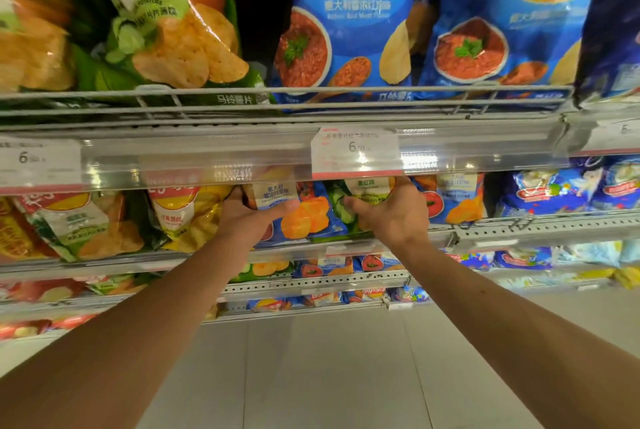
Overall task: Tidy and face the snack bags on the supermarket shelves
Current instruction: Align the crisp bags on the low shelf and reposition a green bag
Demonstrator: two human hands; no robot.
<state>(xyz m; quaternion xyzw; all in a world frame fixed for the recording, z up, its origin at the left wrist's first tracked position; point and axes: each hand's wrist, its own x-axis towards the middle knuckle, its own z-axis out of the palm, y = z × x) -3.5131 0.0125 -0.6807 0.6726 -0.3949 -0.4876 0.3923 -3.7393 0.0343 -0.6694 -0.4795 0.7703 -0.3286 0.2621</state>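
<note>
Price rail (277, 158) overhangs both hands, hiding bag tops | left hand (249, 217) grips blue bag (304, 217), thumb across front | right hand (391, 213) clamps green bag (346, 200)

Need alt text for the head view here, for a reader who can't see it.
Two bare hands reach under a shelf's price strip: the left hand grips a blue chip bag, the right hand a green chip bag beside it. Large green and blue chip bags stand on the shelf above.
</note>
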